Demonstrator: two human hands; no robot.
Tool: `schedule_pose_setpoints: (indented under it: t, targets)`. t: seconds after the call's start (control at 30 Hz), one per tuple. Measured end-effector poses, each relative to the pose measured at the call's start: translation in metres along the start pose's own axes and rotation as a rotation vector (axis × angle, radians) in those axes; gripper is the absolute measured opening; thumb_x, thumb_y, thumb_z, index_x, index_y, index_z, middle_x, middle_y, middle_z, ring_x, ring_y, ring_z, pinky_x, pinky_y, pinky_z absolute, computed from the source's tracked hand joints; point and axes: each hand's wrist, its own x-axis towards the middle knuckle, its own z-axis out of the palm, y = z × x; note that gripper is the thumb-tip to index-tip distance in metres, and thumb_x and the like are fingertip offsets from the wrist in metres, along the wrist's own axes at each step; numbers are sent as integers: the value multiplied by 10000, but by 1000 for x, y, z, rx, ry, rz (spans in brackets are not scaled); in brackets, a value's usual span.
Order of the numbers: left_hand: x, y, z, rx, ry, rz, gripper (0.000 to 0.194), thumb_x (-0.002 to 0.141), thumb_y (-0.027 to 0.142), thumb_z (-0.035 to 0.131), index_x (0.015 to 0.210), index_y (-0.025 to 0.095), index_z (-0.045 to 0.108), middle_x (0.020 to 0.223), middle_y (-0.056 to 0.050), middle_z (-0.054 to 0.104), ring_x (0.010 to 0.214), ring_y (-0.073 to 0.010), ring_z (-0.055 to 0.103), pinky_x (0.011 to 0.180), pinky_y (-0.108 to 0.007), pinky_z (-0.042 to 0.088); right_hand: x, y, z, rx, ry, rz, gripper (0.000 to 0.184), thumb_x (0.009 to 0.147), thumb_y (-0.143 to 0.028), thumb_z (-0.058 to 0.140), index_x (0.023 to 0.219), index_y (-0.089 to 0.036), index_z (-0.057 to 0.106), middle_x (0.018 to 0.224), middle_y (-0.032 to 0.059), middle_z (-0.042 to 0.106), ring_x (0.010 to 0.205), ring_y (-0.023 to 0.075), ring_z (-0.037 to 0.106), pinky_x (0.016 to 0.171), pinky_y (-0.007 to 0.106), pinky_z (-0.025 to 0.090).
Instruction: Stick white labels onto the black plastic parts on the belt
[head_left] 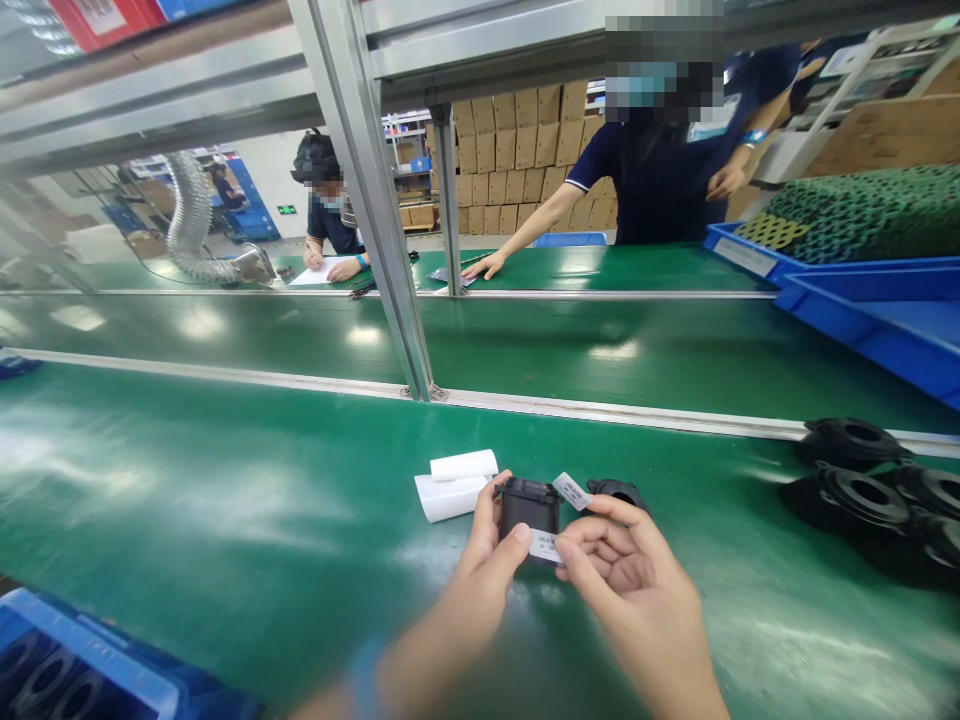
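Both hands' fingers [517,535] pinch the black part [529,508], seemingly upright, label [544,546] facing the camera.

Black part [529,508], white labels [571,490], green mat [225,500], blue bins [877,310].

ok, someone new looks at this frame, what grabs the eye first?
Bottom centre, both hands, the left hand and the right hand, hold a small black part bearing white labels. Just behind it lie white paper rolls on the green table, and a pile of black round parts sits at the right. Across the belt a person in dark blue leans over.
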Motion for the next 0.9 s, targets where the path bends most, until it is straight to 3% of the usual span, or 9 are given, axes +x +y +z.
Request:
schedule_pose_setpoints:
  t: [0.7, 0.8, 0.9]
  targets:
    - [0, 6, 3, 134, 2, 32, 592, 948, 343, 570, 1472, 252, 310, 1494, -92, 409, 1382, -272, 366, 1174, -424, 265, -1, 1, 3, -60, 8, -35, 370, 865, -354, 753, 1133, -243, 523, 782, 17, 655, 692, 170, 631, 613, 243, 587]
    - [0, 8, 1, 170, 54, 47, 592, 941, 361, 579, 1467, 254, 332, 1501, -89, 403, 1394, -273, 351, 1171, -411, 268, -2, -6, 2, -175, 65, -47, 381, 872, -395, 724, 1150, -235, 517, 833, 33, 672, 697, 181, 651, 646, 279, 585]
    - [4, 13, 1, 111, 122, 31, 608, 909, 435, 608, 1440, 250, 377, 1410, -109, 499, 1236, -292, 523, 1061, -419, 400, 0, -12, -4, -400, 179, -162, 377, 900, -400, 672, 1194, -229, 510, 1001, 82, 663, 722, 199, 665, 682, 330, 582]
